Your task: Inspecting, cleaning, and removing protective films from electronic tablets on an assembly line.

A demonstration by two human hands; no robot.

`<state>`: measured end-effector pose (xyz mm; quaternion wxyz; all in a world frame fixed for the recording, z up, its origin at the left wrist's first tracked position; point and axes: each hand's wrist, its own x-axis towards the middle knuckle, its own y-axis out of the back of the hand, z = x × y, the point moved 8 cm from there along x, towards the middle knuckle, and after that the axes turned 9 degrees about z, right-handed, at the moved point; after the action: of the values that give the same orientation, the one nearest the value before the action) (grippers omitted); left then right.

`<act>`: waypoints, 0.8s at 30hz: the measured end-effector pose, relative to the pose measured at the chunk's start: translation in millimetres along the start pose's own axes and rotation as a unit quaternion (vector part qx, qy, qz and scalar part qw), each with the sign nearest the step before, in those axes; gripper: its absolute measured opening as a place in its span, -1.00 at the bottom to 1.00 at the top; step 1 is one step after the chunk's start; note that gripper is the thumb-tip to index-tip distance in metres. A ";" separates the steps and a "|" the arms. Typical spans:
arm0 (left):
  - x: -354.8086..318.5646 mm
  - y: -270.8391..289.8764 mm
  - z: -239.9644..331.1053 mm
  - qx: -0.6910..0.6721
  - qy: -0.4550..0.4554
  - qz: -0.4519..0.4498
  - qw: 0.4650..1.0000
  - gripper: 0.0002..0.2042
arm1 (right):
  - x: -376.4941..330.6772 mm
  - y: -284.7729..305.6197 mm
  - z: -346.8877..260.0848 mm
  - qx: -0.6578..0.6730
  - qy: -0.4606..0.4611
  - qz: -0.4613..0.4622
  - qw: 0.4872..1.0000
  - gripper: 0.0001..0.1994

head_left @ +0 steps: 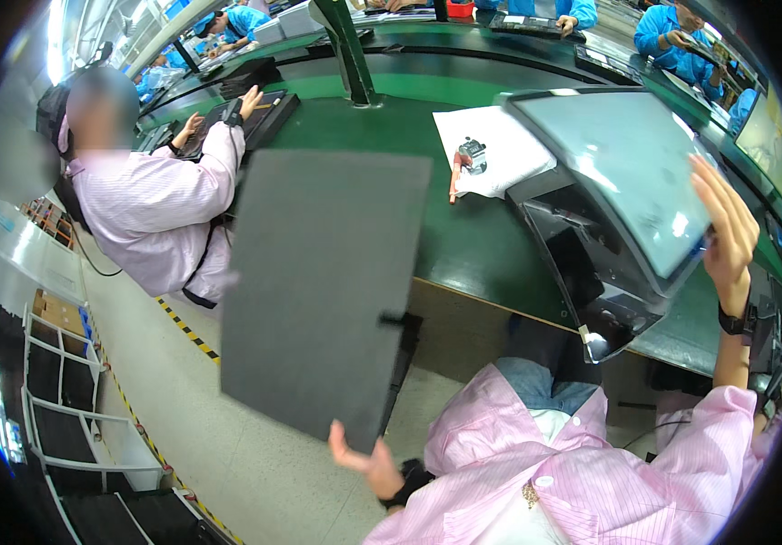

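Observation:
A large flat dark grey board (pixel 327 282) hangs off the bench's near edge, slightly blurred. My left hand (pixel 373 463) holds it by its lower edge, with the fingers wrapped partly behind. At right, a glossy pale screen panel (pixel 609 163) with a dark rim lies tilted over a black frame-like piece (pixel 582 245), whose near corner has shiny film. My right hand (pixel 727 218) grips the panel's right edge, its fingers along the rim and the thumb largely hidden. Under the panel's left side lies a white sheet (pixel 500 150) with an orange-red stick-like tool (pixel 454 177) and small dark parts (pixel 473 154).
The green bench (pixel 382 127) carries a green post (pixel 343 54). At left, another person (pixel 154 182) in pink works over dark flat pieces (pixel 273 118). People in blue work beyond the bench. White-framed racks (pixel 91 413) with black panels stand on the floor at lower left.

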<state>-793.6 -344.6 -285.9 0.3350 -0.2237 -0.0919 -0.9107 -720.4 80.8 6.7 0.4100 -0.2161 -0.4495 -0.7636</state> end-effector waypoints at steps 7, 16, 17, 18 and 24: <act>23.0 -126.5 -41.1 -0.331 0.420 0.043 0.844 -0.66 | 107.6 -76.9 -107.0 0.108 0.099 0.071 0.987 -0.58; 38.9 -172.1 -26.0 -0.338 0.403 -0.014 0.850 -0.71 | 190.4 -310.1 -223.8 0.106 0.027 -0.062 0.992 -0.77; 39.3 -172.4 -27.7 -0.336 0.409 -0.012 0.848 -0.71 | 194.9 -313.0 -228.8 0.108 0.029 -0.068 0.991 -0.77; 41.5 -172.7 -28.8 -0.331 0.408 -0.012 0.851 -0.71 | 196.2 -314.5 -234.5 0.133 0.028 -0.077 0.988 -0.76; 33.4 -186.5 -31.7 -0.296 0.435 -0.056 0.849 -0.63 | 196.9 -314.3 -217.7 0.233 -0.035 -0.134 0.963 -0.71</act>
<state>-948.5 -232.2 -301.5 0.2069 0.1128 0.3245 -0.9160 -1082.2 -110.7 -125.1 0.3270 -0.0793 -0.6540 -0.6775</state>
